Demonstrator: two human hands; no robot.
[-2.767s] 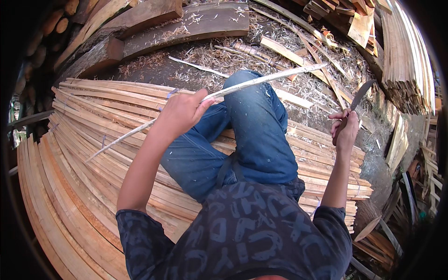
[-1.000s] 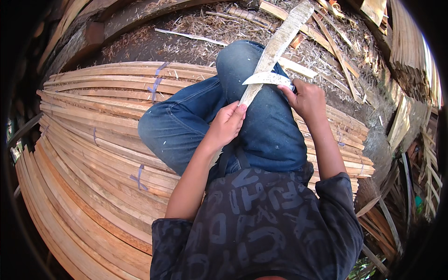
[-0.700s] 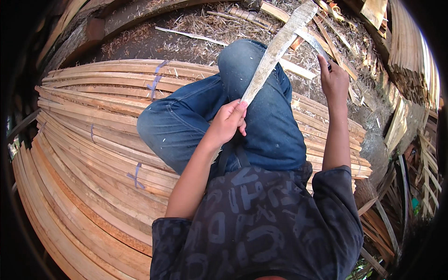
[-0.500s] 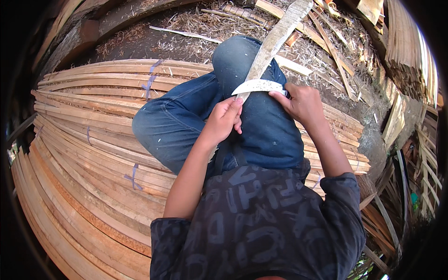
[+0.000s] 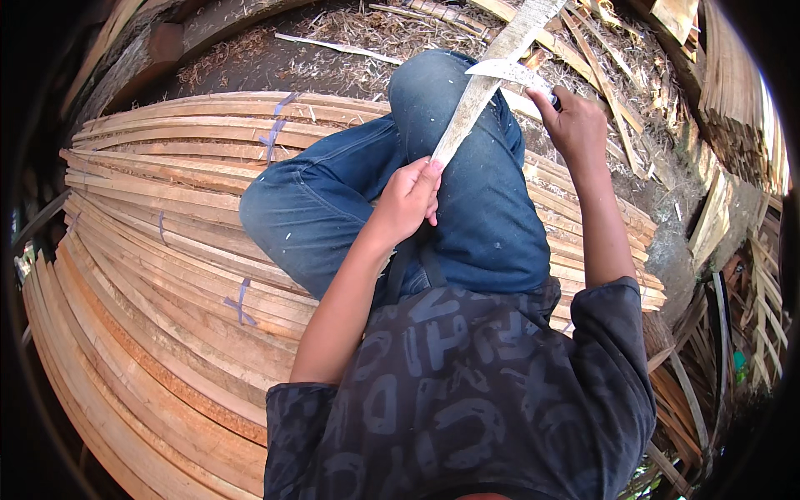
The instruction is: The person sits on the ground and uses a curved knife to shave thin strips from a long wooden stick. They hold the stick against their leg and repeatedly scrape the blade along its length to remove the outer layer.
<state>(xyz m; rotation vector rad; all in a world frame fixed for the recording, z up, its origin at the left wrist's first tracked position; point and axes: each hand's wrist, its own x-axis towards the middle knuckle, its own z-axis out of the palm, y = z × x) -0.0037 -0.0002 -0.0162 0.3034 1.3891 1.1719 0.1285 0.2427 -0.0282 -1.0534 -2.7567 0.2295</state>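
Observation:
My left hand is closed round the near end of a long, pale wooden strip. The strip slants away over my raised knee toward the upper right, its far end running to the top of the picture. In my right hand is a knife with a curved, pale blade; its handle is mostly hidden by my fingers. The blade lies across the strip beyond the knee, its tip pointing left. Whether the edge bites into the wood cannot be seen.
Bundles of long wooden slats, tied with purple string, lie under and beside my legs. Shavings and offcuts cover the ground ahead. At the right stand stacked thin boards and a heap of split strips.
My right hand has pushed the knife outward along the strip, from near my left hand to beyond the knee. My left hand keeps its hold and has barely moved.

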